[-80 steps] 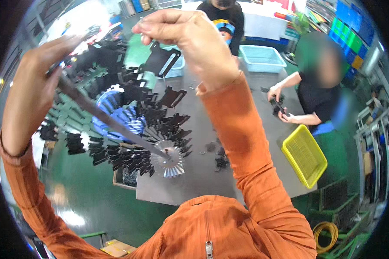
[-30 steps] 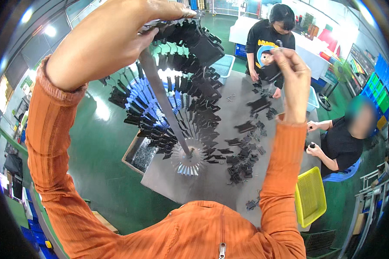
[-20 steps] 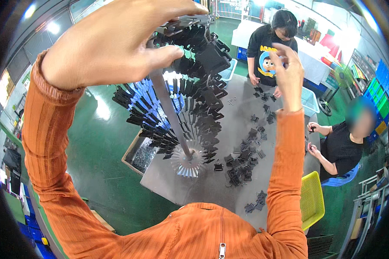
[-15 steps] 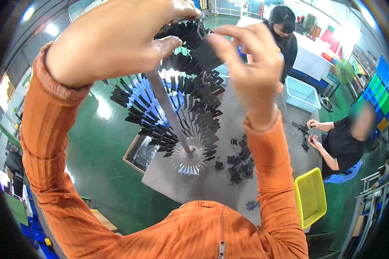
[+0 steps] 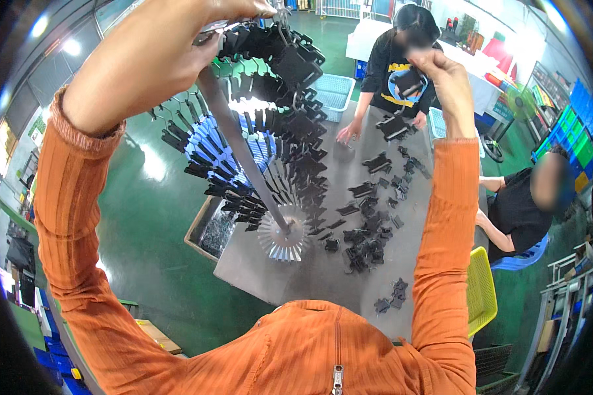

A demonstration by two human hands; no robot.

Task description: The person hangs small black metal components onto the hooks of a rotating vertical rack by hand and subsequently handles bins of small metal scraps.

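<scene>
In the upper left, my left hand (image 5: pixel 178 39) curls over the top of a tall metal rack (image 5: pixel 240 141), its thumb beneath and its fingertips at the upper edge. Black rectangular pieces hang from hooks in rings around the rack's pole, above a pale slotted disc (image 5: pixel 284 236). Apart from the rack, my right hand (image 5: pixel 449 76) is raised at the upper right, its fingers pinched on a flat black piece (image 5: pixel 410 83). Further black pieces (image 5: pixel 377 162) run in a line below it and appear to hang as a string.
Loose black pieces (image 5: pixel 366 247) lie on the grey table (image 5: pixel 263 270). A person (image 5: pixel 389 66) stands across it; another person (image 5: pixel 514 207) sits at the right. Around the table are a yellow basket (image 5: pixel 482 293), a pale blue basket (image 5: pixel 333 92) and an open box (image 5: pixel 211 227).
My right hand has moved from beside the rack's top outward to the right, with the black piece and the line below it. My left hand has shifted slightly left. The standing person leans over the table.
</scene>
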